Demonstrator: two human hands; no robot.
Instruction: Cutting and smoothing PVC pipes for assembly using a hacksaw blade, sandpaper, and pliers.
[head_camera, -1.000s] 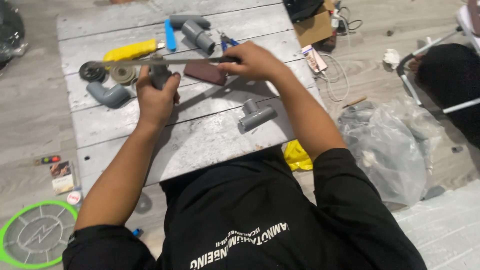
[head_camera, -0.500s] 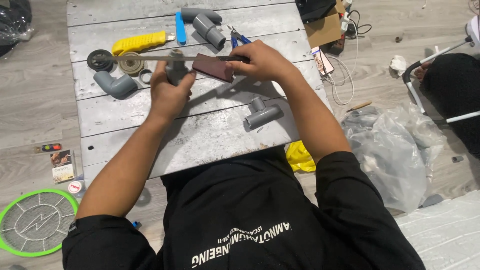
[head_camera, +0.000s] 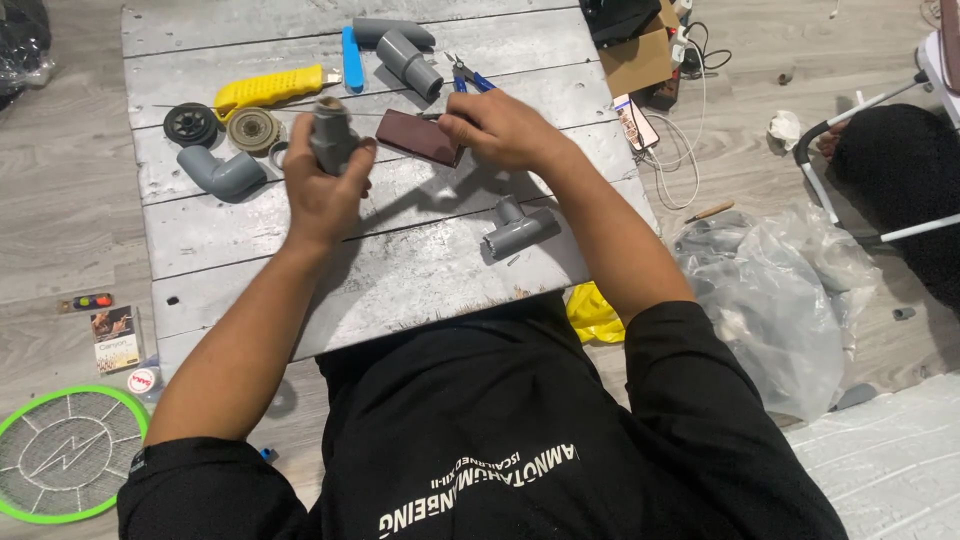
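Note:
My left hand (head_camera: 322, 190) grips a short grey plastic pipe fitting (head_camera: 331, 131), held upright over the grey plank board (head_camera: 400, 270). My right hand (head_camera: 500, 130) pinches a dark red-brown folded sheet, like sandpaper (head_camera: 420, 137), just right of the fitting. The two hands are close together above the middle of the board.
On the board lie a grey elbow fitting (head_camera: 220, 172), a black wheel (head_camera: 190, 124), a brass-coloured disc (head_camera: 253, 129), a yellow utility knife (head_camera: 268, 88), a blue strip (head_camera: 350, 58), grey pipe pieces (head_camera: 405, 55), pliers (head_camera: 468, 75) and a grey tee fitting (head_camera: 518, 232). A plastic bag (head_camera: 770, 290) sits to the right.
The long thin rod held across the fitting earlier is gone from view. My left hand has lifted the fitting upright and my right hand has drawn closer with the red-brown sheet.

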